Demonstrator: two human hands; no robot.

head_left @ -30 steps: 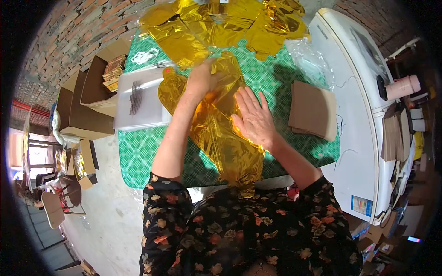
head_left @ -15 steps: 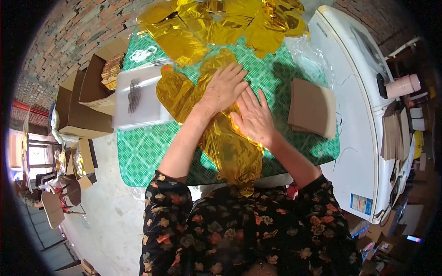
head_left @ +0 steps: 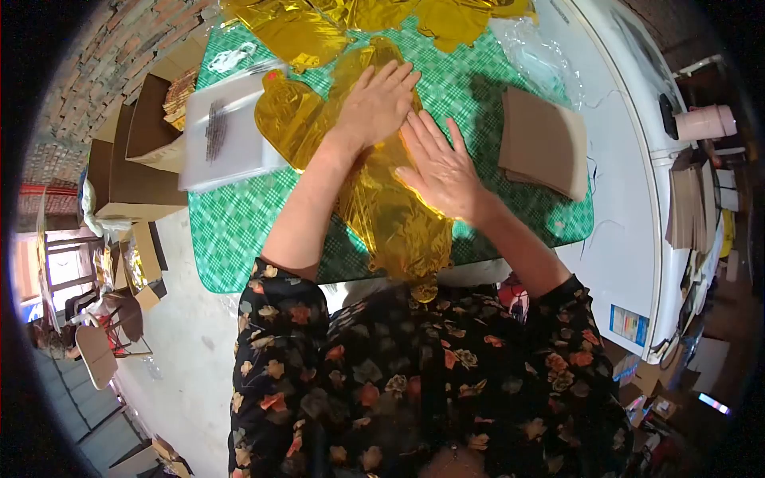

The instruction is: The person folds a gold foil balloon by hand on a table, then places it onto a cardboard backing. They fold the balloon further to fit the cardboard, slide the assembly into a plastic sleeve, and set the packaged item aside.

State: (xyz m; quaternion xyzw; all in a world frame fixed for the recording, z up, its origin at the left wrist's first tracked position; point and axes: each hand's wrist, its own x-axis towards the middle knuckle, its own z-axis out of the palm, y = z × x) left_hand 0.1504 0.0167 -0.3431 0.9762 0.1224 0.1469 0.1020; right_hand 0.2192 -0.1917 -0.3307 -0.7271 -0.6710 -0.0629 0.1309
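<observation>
A flattened gold foil balloon (head_left: 382,215) lies lengthwise on a green checked tablecloth (head_left: 239,231). My left hand (head_left: 374,103) rests flat on its upper part, fingers spread and pointing away from me. My right hand (head_left: 442,171) presses flat on the balloon's middle, just to the right of and below the left hand. Neither hand grips anything. The balloon's near end hangs over the table's front edge by my floral sleeves.
More gold foil balloons (head_left: 319,24) are heaped at the table's far end. A stack of clear printed bags (head_left: 219,139) lies left, brown cardboard sheets (head_left: 542,143) right. Open cardboard boxes (head_left: 135,151) stand left of the table, a white appliance (head_left: 637,207) to the right.
My left hand came back from the balloon's far end and flattened beside the right hand. The view tilted so the table sits higher in frame.
</observation>
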